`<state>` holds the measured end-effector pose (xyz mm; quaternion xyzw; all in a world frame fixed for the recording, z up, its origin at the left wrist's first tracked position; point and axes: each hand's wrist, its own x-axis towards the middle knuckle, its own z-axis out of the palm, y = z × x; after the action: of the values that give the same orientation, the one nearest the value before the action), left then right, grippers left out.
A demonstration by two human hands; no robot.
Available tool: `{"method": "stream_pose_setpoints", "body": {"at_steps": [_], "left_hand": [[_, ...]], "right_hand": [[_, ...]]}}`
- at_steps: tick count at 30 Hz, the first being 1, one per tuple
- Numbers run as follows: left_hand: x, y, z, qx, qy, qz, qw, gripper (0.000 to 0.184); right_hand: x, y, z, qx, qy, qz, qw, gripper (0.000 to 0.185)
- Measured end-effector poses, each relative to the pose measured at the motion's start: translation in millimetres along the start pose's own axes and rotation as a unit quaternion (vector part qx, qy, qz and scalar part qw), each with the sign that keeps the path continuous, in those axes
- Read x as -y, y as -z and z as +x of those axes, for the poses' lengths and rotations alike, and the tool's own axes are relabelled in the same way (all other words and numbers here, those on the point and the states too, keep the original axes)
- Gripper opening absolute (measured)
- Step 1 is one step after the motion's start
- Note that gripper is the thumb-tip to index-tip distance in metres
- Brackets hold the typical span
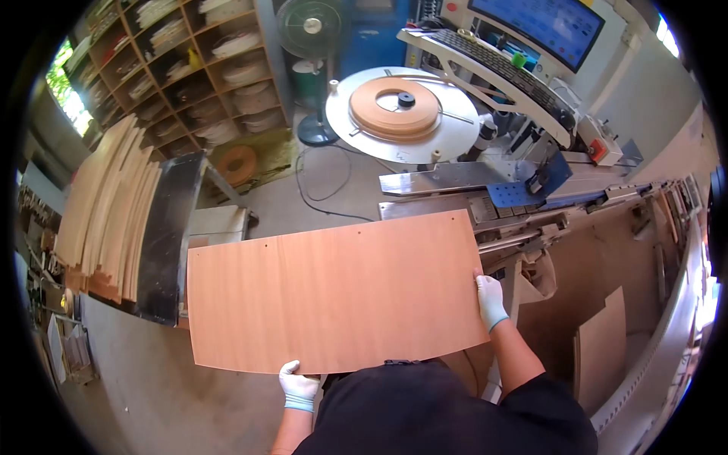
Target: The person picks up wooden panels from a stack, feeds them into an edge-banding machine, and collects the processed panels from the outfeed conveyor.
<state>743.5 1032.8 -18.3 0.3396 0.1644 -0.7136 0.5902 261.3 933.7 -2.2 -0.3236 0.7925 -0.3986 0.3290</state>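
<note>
A wide wood-grain panel (334,296) spans the space in front of my body, with small dark holes along its far edge. My left hand (299,384), in a white glove with a blue-green cuff, grips the panel's near edge left of my torso. At the right end of the panel, my right hand (491,297) wears a matching glove and is closed on the side edge. The fingers under the board are hidden from me on both hands.
Stacked panels (106,212) lie on a black-topped stand (171,227) at left. Ahead are a round turntable with a roll of edge banding (368,114), a machine bed (447,178), a keyboard (493,64) and a monitor (546,26). A fan (311,30) stands by the shelves (189,53).
</note>
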Motion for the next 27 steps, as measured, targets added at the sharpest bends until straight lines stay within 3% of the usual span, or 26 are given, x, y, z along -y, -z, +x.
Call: {"method": "stream_pose_setpoints", "body": {"at_steps": [4,5,9,11,16,18,20,22,27], "left_hand": [[5.6,-15.8,27.5,-0.082,0.022,0.044,0.995,0.056],[5.3,-19.7,33.4,-0.045,0.041,0.035,0.997,0.055],[15.3,-44.5,39.2,-0.086,0.047,0.048,0.994,0.051],[25.2,-55.2,42.7,-0.095,0.040,0.055,0.993,0.051],[59.8,-70.2,48.4,-0.109,0.035,0.055,0.992,0.052],[76.3,-81.5,47.5,-0.116,0.020,0.034,0.992,0.054],[87.3,-94.3,46.5,-0.132,0.007,0.059,0.989,0.056],[94.8,-96.0,52.9,-0.127,0.027,0.054,0.990,0.057],[126.7,-106.5,57.7,-0.121,0.047,0.059,0.990,0.062]], "right_hand": [[-16.8,9.1,22.8,-0.005,-0.027,-0.012,1.000,0.045],[-22.0,9.2,32.1,-0.016,-0.021,-0.012,1.000,0.045],[-13.5,28.8,32.7,0.006,0.008,-0.048,0.999,0.044],[-12.9,40.7,22.9,-0.009,0.013,-0.155,0.988,0.042],[-46.9,79.6,-1.0,-0.010,-0.065,-0.165,0.984,0.046],[-53.7,78.8,0.1,-0.093,-0.235,0.118,0.960,0.050],[-69.1,73.4,7.3,-0.076,-0.235,0.179,0.952,0.050],[-86.2,56.2,23.2,-0.149,-0.190,0.511,0.825,0.053],[-82.1,78.2,46.8,-0.109,-0.252,0.609,0.744,0.053]]}}
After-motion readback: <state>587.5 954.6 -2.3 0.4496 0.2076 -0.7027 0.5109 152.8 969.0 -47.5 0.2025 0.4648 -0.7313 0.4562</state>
